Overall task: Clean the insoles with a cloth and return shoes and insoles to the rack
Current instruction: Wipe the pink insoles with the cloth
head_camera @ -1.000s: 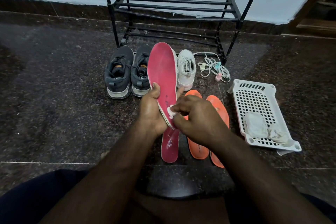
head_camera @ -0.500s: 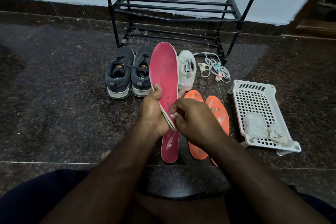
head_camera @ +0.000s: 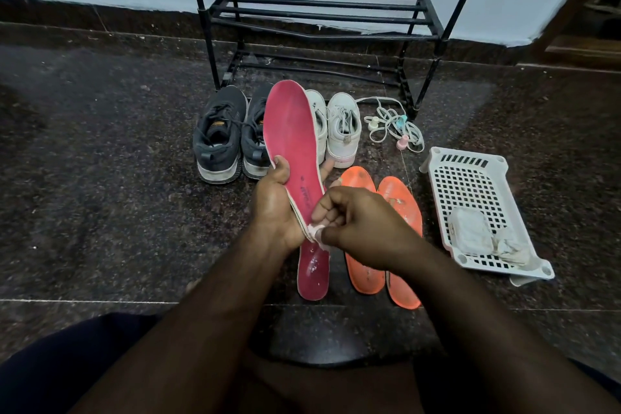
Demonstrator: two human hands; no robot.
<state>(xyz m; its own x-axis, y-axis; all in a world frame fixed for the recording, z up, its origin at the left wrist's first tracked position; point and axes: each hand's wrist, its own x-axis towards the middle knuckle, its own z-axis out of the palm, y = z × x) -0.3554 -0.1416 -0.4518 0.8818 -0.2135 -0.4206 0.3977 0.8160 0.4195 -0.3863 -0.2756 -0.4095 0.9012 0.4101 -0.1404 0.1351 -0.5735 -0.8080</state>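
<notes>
Both forearms are bare from elbow to wrist, with no sleeve in view. The left hand and right hand wear no glove, ring or watch. Dark navy garment covers the legs at the lower corners.

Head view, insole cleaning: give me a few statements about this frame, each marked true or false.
1. The left hand holds a pink insole. True.
2. The right hand is empty. False: it pinches a small cloth at the insole's heel.
3. The orange insoles lie on the floor. True.
4. The dark sneakers sit on the shoe rack. False: they stand on the floor before it.
</notes>
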